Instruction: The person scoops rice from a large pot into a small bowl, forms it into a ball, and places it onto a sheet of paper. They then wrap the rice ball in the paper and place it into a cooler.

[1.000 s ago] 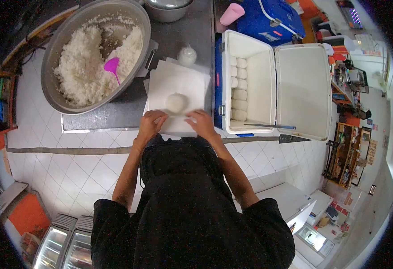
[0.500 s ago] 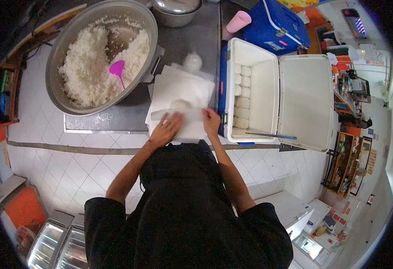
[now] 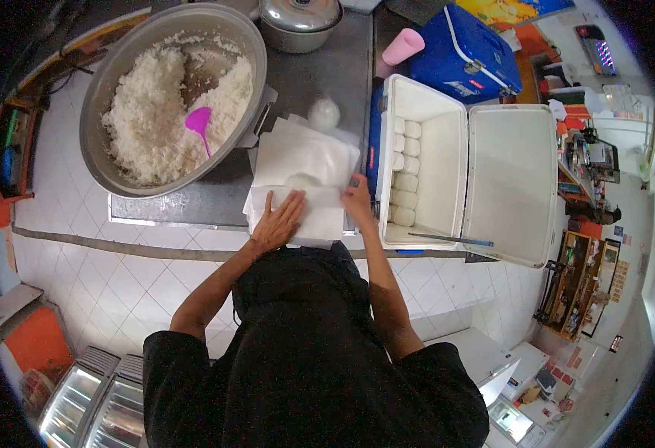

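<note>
Two hands on the white paper, seen from my remote post. Left hand (image 3: 277, 226): laid flat, palm down, on the folded sheet (image 3: 320, 201); fingers slightly spread, thumb held apart. It presses or rests, grips nothing. Right hand (image 3: 357, 200): fingers bent in at the sheet's right edge; I cannot tell whether they pinch it or only touch it.

Pale round mound (image 3: 300, 181): at the fold, above my left fingertips, partly covered by the sheet. Below it, a stack of white paper (image 3: 290, 149), corners uneven, on the dark counter (image 3: 297, 82). Clear-wrapped white ball (image 3: 324, 114) just beside the stack's far edge.

To the left, a large metal basin (image 3: 92, 134) holds loose white rice (image 3: 144, 123); purple scoop (image 3: 199, 119) lies on the rice, handle toward me. Lidded pot (image 3: 297, 33) beyond, near the basin.

To the right, open cooler (image 3: 439, 164), lid swung outward; pale rounded portions (image 3: 404, 183) in rows along its left side. Farther off, pink cup (image 3: 403, 47), tilted in my view, near a closed blue cooler (image 3: 458, 60).
</note>
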Demonstrator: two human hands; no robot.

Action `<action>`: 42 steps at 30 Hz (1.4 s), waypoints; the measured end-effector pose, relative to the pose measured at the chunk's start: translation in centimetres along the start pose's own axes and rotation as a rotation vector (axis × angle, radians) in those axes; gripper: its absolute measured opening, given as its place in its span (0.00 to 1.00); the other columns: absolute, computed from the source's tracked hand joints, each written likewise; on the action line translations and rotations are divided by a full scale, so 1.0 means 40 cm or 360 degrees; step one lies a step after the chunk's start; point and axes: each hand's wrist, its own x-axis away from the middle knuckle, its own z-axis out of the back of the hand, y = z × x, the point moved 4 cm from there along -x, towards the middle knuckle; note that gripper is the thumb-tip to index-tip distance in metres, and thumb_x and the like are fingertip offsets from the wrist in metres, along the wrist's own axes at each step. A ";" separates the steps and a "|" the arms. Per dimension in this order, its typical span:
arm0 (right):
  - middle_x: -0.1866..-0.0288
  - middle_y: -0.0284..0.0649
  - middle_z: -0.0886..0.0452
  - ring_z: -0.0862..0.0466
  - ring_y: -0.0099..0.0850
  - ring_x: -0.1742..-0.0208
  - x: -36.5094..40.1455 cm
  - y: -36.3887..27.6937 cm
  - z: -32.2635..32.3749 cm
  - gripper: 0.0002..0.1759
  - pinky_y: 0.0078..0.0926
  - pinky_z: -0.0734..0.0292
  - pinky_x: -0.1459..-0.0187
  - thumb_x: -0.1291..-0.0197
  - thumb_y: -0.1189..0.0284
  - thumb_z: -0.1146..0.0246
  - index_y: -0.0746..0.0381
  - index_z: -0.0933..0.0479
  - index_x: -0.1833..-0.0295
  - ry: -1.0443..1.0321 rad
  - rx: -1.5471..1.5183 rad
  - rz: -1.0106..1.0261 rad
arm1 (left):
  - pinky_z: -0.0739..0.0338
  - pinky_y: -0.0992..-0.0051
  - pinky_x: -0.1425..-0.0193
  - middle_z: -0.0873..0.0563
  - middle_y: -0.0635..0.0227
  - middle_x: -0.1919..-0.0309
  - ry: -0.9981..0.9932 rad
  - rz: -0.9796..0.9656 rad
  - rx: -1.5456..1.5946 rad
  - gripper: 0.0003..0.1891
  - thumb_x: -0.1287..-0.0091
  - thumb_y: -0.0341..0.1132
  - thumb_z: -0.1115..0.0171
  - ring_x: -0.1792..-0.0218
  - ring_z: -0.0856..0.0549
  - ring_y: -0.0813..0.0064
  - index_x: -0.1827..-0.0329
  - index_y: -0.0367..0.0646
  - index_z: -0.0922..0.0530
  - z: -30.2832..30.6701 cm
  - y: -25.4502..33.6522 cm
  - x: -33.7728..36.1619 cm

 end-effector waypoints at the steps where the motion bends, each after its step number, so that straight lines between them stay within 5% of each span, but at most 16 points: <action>1: 0.53 0.53 0.17 0.15 0.37 0.55 -0.016 -0.043 0.007 0.34 0.33 0.20 0.52 0.45 0.74 0.31 0.61 0.38 0.34 -0.0073 -0.0148 -0.0049 | 0.58 0.35 0.24 0.47 0.60 0.20 -0.0006 0.0018 0.0075 0.35 0.28 0.46 0.49 0.20 0.49 0.63 0.22 0.40 0.46 -0.003 -0.001 -0.004; 3: 0.49 0.53 0.17 0.15 0.37 0.51 -0.108 -0.054 -0.013 0.36 0.32 0.21 0.48 0.45 0.73 0.31 0.60 0.38 0.32 -0.0140 -0.0297 -0.0087 | 0.59 0.35 0.24 0.47 0.60 0.20 -0.0001 0.0033 0.0143 0.36 0.28 0.46 0.48 0.20 0.49 0.63 0.22 0.39 0.46 0.000 -0.003 -0.020; 6: 0.44 0.50 0.18 0.18 0.42 0.44 -0.239 -0.050 -0.028 0.35 0.35 0.24 0.42 0.48 0.72 0.30 0.58 0.31 0.33 0.0401 0.0481 0.0521 | 0.60 0.35 0.24 0.46 0.59 0.20 -0.0067 0.0047 0.0129 0.37 0.30 0.46 0.45 0.20 0.49 0.63 0.22 0.39 0.46 0.015 0.000 -0.025; 8: 0.43 0.48 0.19 0.21 0.50 0.40 -0.239 -0.163 -0.013 0.29 0.40 0.28 0.37 0.50 0.70 0.30 0.57 0.23 0.39 -0.0390 0.0783 0.0581 | 0.59 0.35 0.24 0.46 0.58 0.21 -0.0115 0.0040 0.0160 0.39 0.32 0.46 0.42 0.20 0.49 0.63 0.22 0.39 0.47 0.032 -0.002 -0.031; 11: 0.42 0.47 0.19 0.24 0.55 0.38 -0.233 -0.202 -0.042 0.22 0.41 0.30 0.35 0.51 0.70 0.31 0.57 0.18 0.46 -0.0510 0.0996 0.0721 | 0.58 0.36 0.24 0.46 0.57 0.21 -0.0106 0.0011 0.0118 0.41 0.33 0.47 0.40 0.20 0.48 0.63 0.22 0.38 0.47 0.046 0.002 -0.036; 18: 0.53 0.42 0.17 0.21 0.45 0.49 -0.022 -0.355 -0.090 0.12 0.44 0.25 0.45 0.41 0.71 0.38 0.59 0.17 0.52 -0.0626 0.1618 0.1236 | 0.56 0.38 0.23 0.44 0.59 0.21 0.0089 0.0063 0.0370 0.39 0.31 0.49 0.43 0.21 0.46 0.64 0.23 0.37 0.45 0.038 -0.004 -0.013; 21: 0.58 0.39 0.20 0.24 0.39 0.51 0.100 -0.298 -0.083 0.12 0.44 0.28 0.47 0.41 0.73 0.41 0.60 0.17 0.54 -0.0516 0.1414 0.1569 | 0.47 0.38 0.26 0.37 0.60 0.25 0.0100 0.0020 0.0130 0.37 0.29 0.49 0.44 0.24 0.39 0.63 0.23 0.38 0.44 0.042 0.010 -0.009; 23: 0.57 0.39 0.22 0.26 0.38 0.48 0.148 -0.274 -0.084 0.13 0.46 0.33 0.43 0.45 0.73 0.40 0.63 0.18 0.55 -0.0084 0.1351 0.1743 | 0.39 0.40 0.29 0.31 0.61 0.30 -0.0215 0.0130 0.0169 0.36 0.29 0.50 0.45 0.30 0.31 0.63 0.24 0.39 0.42 0.016 0.014 -0.008; 27: 0.54 0.39 0.23 0.27 0.39 0.48 0.192 -0.229 -0.122 0.16 0.48 0.37 0.40 0.48 0.73 0.40 0.65 0.18 0.53 0.0169 0.1543 0.1676 | 0.35 0.40 0.33 0.28 0.61 0.32 -0.0290 0.0121 0.0188 0.36 0.32 0.46 0.40 0.35 0.27 0.62 0.25 0.39 0.40 0.039 0.012 -0.010; 30: 0.51 0.40 0.24 0.27 0.41 0.47 0.188 -0.205 -0.140 0.18 0.51 0.39 0.37 0.45 0.73 0.41 0.67 0.21 0.49 0.0078 0.1495 0.1556 | 0.37 0.43 0.30 0.28 0.61 0.33 0.0052 0.0110 0.0213 0.33 0.35 0.37 0.40 0.33 0.28 0.59 0.27 0.40 0.38 0.035 0.000 0.004; 32: 0.40 0.46 0.27 0.30 0.45 0.37 0.192 -0.191 -0.152 0.22 0.53 0.37 0.35 0.42 0.71 0.41 0.71 0.23 0.44 0.0120 0.1348 0.1504 | 0.43 0.46 0.25 0.32 0.55 0.29 0.0325 0.0110 0.0054 0.31 0.38 0.32 0.44 0.28 0.33 0.52 0.28 0.37 0.35 0.107 0.007 -0.029; 33: 0.40 0.46 0.27 0.30 0.45 0.37 0.198 -0.189 -0.156 0.22 0.53 0.37 0.35 0.42 0.71 0.41 0.71 0.23 0.44 0.0122 0.1349 0.1501 | 0.49 0.47 0.22 0.37 0.51 0.26 0.0213 0.0062 -0.0203 0.33 0.38 0.32 0.45 0.24 0.39 0.52 0.27 0.33 0.38 0.128 0.008 -0.048; 38: 0.24 0.53 0.40 0.38 0.49 0.25 0.227 -0.126 -0.169 0.26 0.47 0.45 0.25 0.39 0.71 0.41 0.71 0.29 0.36 0.0080 0.1347 0.1447 | 0.52 0.45 0.22 0.38 0.49 0.25 0.0256 0.0090 -0.0091 0.32 0.33 0.33 0.46 0.23 0.41 0.51 0.27 0.30 0.40 -0.050 -0.045 -0.009; 42: 0.27 0.53 0.37 0.34 0.50 0.29 0.206 -0.097 -0.133 0.24 0.45 0.40 0.28 0.37 0.71 0.42 0.69 0.28 0.37 0.0108 0.0969 0.1173 | 0.54 0.39 0.23 0.34 0.51 0.27 0.0291 0.0239 0.0247 0.31 0.31 0.38 0.44 0.25 0.39 0.49 0.28 0.31 0.37 -0.018 -0.075 0.021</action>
